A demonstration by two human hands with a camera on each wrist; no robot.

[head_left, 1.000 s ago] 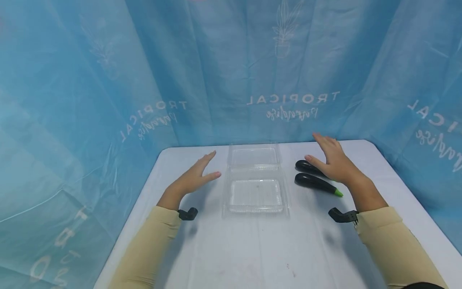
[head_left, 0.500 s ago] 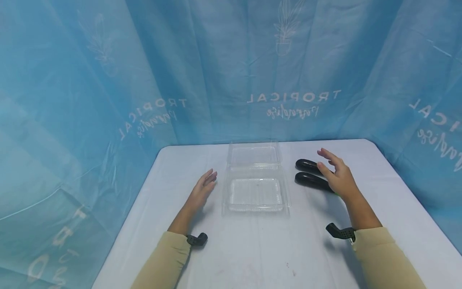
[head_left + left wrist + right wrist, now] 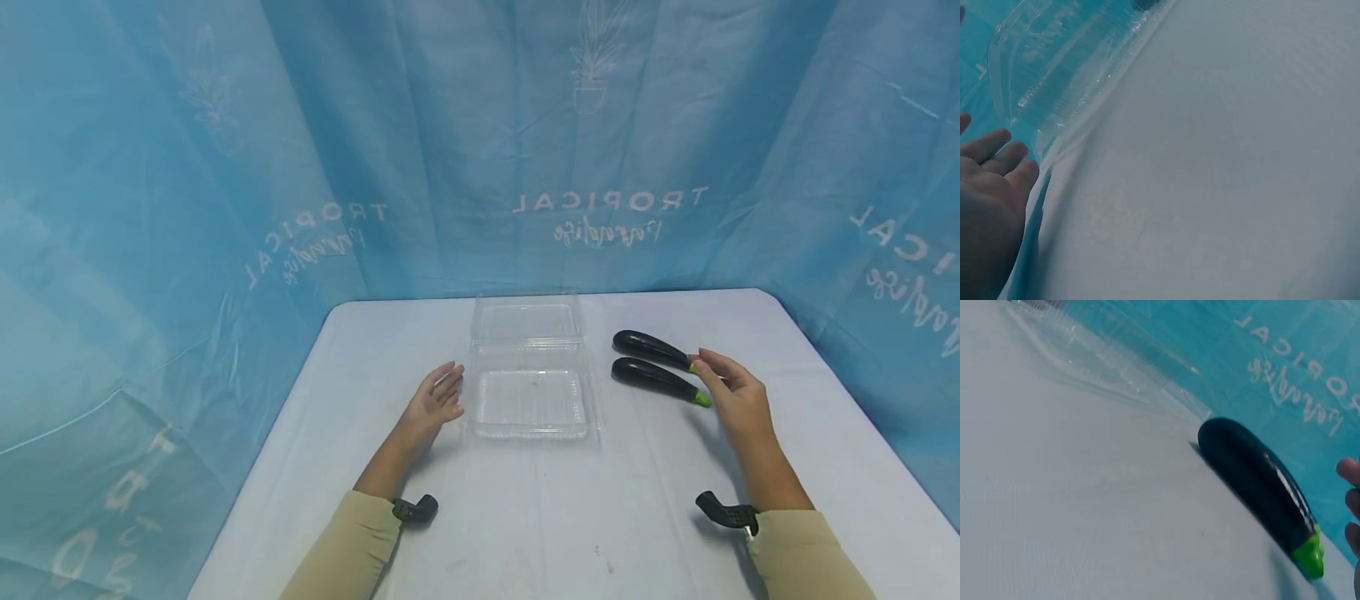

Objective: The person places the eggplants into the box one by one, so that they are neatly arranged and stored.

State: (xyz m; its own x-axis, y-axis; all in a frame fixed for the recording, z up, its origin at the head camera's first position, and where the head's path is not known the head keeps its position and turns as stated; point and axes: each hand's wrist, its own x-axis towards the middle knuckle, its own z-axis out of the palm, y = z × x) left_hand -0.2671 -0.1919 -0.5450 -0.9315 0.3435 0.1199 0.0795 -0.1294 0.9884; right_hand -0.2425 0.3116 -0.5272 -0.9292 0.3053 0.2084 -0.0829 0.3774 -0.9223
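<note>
Two dark eggplants with green stem ends lie side by side on the right of the table in the head view, the far eggplant (image 3: 648, 347) behind the near eggplant (image 3: 652, 379). My right hand (image 3: 738, 400) has its thumb and forefinger at the far one's green stem, pinching that end. In the right wrist view one eggplant (image 3: 1257, 481) shows, with fingertips (image 3: 1350, 472) at the right edge. My left hand (image 3: 427, 408) holds nothing, its fingers extended beside a clear plastic clamshell container (image 3: 467, 417). That container (image 3: 1060, 69) also shows beyond the fingers in the left wrist view.
The clamshell stands with its lid (image 3: 527, 342) laid back toward the far table edge. A white cloth covers the table (image 3: 540, 517). Blue printed curtains (image 3: 465, 150) enclose the far side and both flanks. Dark camera mounts (image 3: 416, 510) sit on the wrists.
My right hand has come down and toward me, from above the eggplants to the far one's stem. My left hand has lowered toward the container's left side. Eggplants and container have stayed put.
</note>
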